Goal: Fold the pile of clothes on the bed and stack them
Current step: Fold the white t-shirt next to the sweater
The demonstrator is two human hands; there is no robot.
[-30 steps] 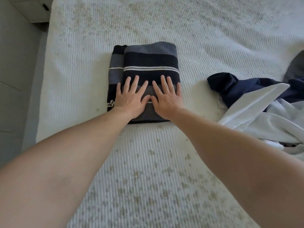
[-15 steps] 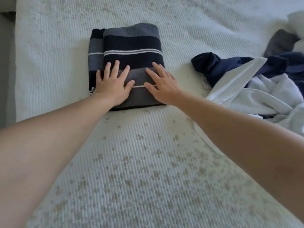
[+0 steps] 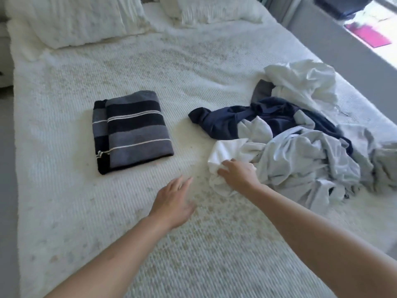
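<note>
The folded striped garment (image 3: 132, 131) lies flat on the left half of the bed (image 3: 64, 211), a neat rectangle whose long axis runs from the foot of the bed toward the pillows, leaning slightly leftward at the far end. Its dark and grey bands and thin white lines cross the short way. Well to its right sits the loose pile of clothes (image 3: 300, 143), a crumpled heap with a navy piece (image 3: 225, 121) trailing out toward the folded one and white and pale grey cloth bunched over and around it.

The bed wears a white ribbed cover flecked with tan specks. Two white pillows (image 3: 75, 20) lie at its head, and a grey ledge (image 3: 335, 46) runs along the far right side with something pink (image 3: 371, 37) on it.

The right hand (image 3: 238, 174) reaches forward to the near edge of the pile, its fingers curled into a white garment (image 3: 225, 151), gripping it. The left hand (image 3: 171, 203) hovers palm down over bare cover between the folded piece and the pile, fingers straight and loosely spread, holding nothing.
</note>
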